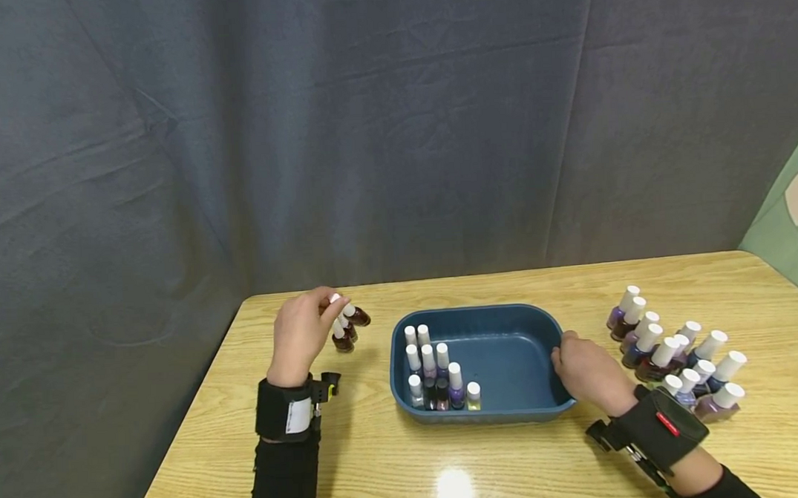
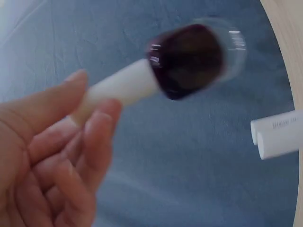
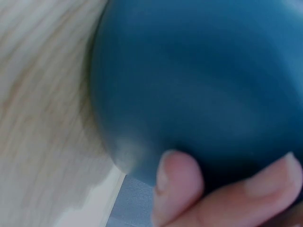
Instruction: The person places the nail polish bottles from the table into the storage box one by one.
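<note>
Dark polish bottle [image 2: 189,61] points away from the left hand [image 1: 302,330] pinching its cap [image 2: 130,84]; right hand [image 1: 592,373] grips blue tray [image 1: 507,367].

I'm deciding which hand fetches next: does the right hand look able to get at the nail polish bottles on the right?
Probably yes, but only after letting go: the right hand grips the blue tray. The nail polish bottles stand close by, apparently unobstructed.

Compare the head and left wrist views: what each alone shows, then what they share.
Only head view: the blue tray, the bottles in it and the right hand.
Only left wrist view: lettering on a neighbouring cap, too small to read.
Both: the left hand pinching a dark bottle by its white cap, the curtain and the wooden table.
</note>
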`<state>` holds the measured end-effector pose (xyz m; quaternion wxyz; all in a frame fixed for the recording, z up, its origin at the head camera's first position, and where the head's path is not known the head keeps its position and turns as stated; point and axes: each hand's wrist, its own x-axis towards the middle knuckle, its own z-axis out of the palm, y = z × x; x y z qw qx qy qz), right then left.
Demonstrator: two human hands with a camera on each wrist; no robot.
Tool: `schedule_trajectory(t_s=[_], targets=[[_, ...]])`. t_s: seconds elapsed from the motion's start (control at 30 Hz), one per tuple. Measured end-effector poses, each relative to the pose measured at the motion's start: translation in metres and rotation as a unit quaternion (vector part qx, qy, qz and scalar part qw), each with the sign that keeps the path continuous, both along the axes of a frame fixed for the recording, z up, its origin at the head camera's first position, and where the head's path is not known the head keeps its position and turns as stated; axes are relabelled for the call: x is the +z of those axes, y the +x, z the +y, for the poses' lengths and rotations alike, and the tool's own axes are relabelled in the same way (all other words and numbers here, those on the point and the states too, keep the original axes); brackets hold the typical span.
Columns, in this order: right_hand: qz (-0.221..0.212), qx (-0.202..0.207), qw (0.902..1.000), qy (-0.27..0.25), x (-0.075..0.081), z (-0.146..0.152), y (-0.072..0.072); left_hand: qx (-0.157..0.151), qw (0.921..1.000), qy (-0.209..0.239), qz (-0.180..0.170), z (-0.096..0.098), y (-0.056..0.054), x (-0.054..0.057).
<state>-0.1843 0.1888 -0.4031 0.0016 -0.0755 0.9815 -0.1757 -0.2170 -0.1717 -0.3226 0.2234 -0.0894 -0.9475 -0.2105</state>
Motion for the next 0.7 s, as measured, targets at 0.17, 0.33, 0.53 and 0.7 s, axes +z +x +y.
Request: schedule_trajectory(t_s=[0.17,0.33,0.53,0.7], targets=[[0.002,0.001,1.0,0.001,0.001,0.0,0.001,-0.044,0.997,0.043,0.047,0.01,-0.001,0.002],[0.002,-0.002,1.0,0.001,0.001,0.001,0.0,-0.085,0.9923,0.072,0.055,0.022,0.004,0.006],[0.013,0.002,0.9999,0.001,-0.001,0.001,0.0,-0.145,0.9809,0.065,0.112,0.041,0.009,0.004],[0.014,0.003,0.9999,-0.003,-0.001,0.0,0.0,-0.201,0.9707,0.049,0.122,0.054,0.012,0.0]])
